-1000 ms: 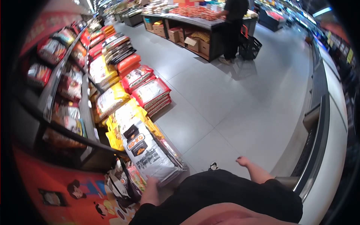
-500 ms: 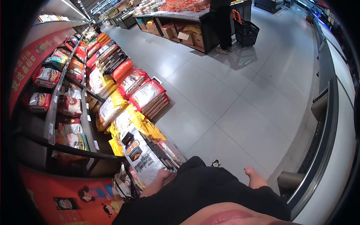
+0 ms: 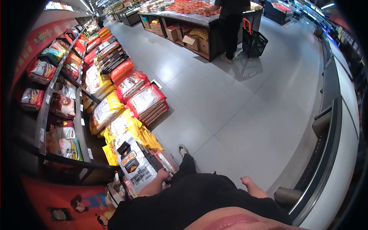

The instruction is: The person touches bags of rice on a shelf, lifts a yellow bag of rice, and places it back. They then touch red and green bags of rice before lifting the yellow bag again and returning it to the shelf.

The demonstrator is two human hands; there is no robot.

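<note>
My left hand (image 3: 163,174) hangs low beside a stack of bagged goods and overlaps its edge in this view; its fingers are mostly hidden. Nearest to it lies a white bag (image 3: 137,165) with a black and orange label reading KOKO. On the other side, my right hand (image 3: 246,180) hangs over the grey floor, its fingers loosely curled with nothing showing in them. One of my shoes (image 3: 183,150) is out in front on the floor, close to the stacks.
Yellow bags (image 3: 132,128) and red-and-white bags (image 3: 147,100) are piled along the left, below a shelf rack (image 3: 86,165). A long white case (image 3: 341,153) with a metal rail runs along the right. Ahead, a person (image 3: 230,30) stands by a produce stand (image 3: 184,18) and a black basket (image 3: 254,44).
My foot has stepped forward on the left. The floor stacks, stand and person have shifted in view as I move ahead. Both hands stay low at my sides.
</note>
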